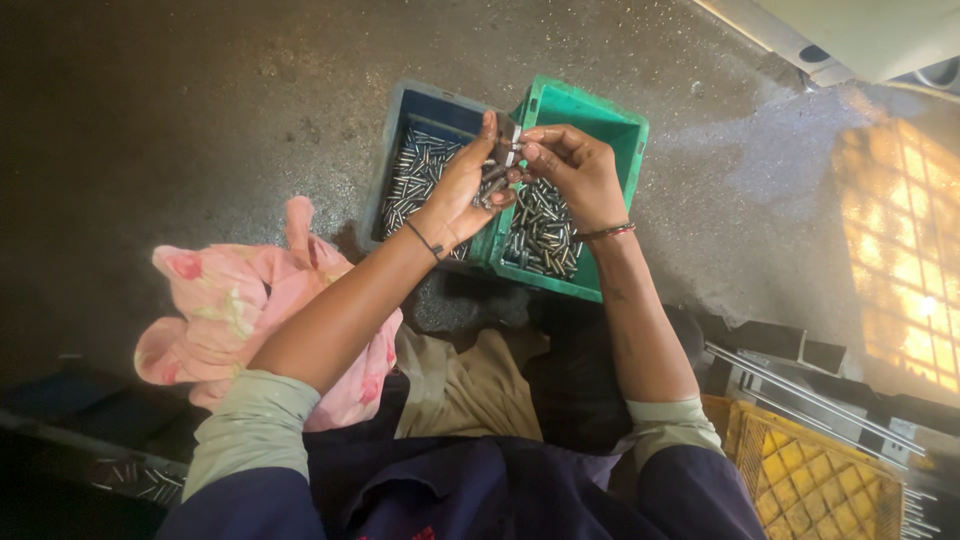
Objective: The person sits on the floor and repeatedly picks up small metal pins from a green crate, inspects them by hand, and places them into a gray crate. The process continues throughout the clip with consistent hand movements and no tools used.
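Together, our left hand (pixel 462 188) cups a bunch of small grey metal pins (pixel 492 180), fingers curled around them, while our right hand (pixel 572 172) pinches one pin (pixel 513 143) above the blue plastic bin (pixel 398 130) and green plastic bin (pixel 600 115).

A crumpled pink cloth (pixel 235 320) with a flowered print lies on the dark, speckled concrete floor (pixel 180 110), to the left. At the lower right stands a yellow plastic crate (pixel 810 480) with a lattice wall, and long metal rods (pixel 800 385) rest on dark blocks just above it. A patch of sunlight (pixel 900 250) in a grid pattern falls on the floor at the right. A pale panel edge (pixel 850 35) shows in the top right corner.
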